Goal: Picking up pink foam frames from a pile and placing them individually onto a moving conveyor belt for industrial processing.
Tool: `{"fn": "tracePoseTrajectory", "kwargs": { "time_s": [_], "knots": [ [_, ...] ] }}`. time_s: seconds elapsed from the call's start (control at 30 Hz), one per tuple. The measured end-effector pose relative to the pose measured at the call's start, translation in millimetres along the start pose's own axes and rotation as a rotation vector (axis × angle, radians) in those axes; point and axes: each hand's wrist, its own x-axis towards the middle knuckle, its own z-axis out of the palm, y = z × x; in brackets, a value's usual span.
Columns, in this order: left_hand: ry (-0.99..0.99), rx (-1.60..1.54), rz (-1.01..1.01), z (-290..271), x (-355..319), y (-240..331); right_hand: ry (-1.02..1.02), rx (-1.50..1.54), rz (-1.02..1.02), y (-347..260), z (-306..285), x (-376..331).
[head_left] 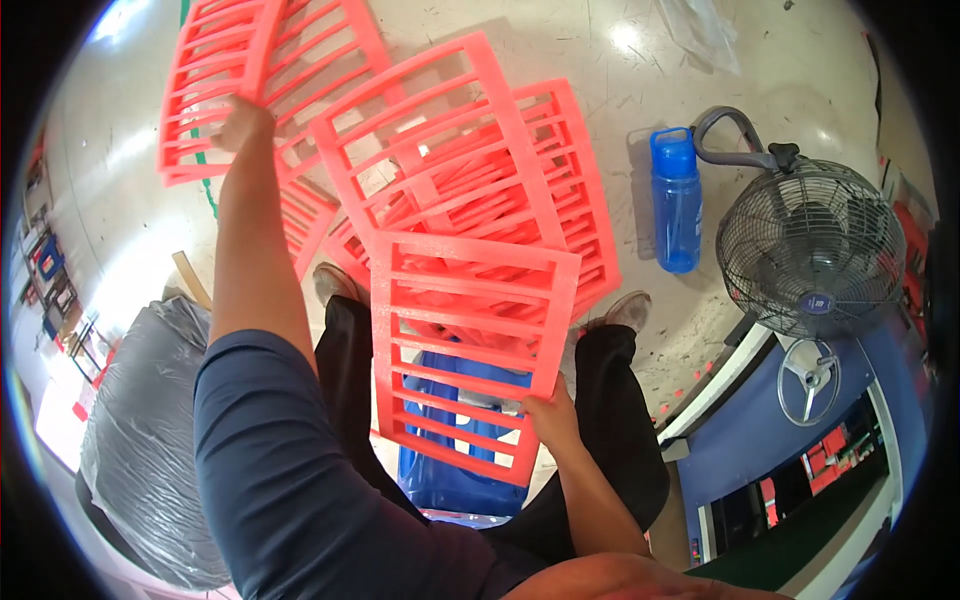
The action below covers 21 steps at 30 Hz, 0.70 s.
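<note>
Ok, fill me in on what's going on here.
A person is handling coral-red slatted panels. The right hand grips the lower right edge of the nearest panel, which is over a blue plastic object. The left hand is on a farther panel, its grip unclear. More panels lie overlapped between them. A blue water bottle and a caged fan are to the right.

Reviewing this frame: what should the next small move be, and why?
Probably ease the near red panel sideways with the right hand, which grips its lower right edge. It overlaps the tilted red panel, and nothing seems to lie on top of it. The left hand is at the far-left red panel.
</note>
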Motion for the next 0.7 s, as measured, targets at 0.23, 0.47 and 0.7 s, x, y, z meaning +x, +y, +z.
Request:
{"fn": "tracePoseTrajectory", "kwargs": {
  "time_s": [0.23, 0.47, 0.7],
  "knots": [
    [0.116, -0.158, 0.081, -90.3, 11.3, 11.0, 0.046, -0.057, 0.023, 8.6, 1.2, 3.6],
    [-0.161, -0.369, 0.093, -15.4, -22.5, 56.3, 0.068, -0.05, -0.034, 3.0, 0.7, 8.6],
    [-0.149, -0.583, -0.005, 9.0, -60.0, 57.8, 0.044, -0.031, -0.001, -6.9, 9.9, -4.3]
  ]
}}
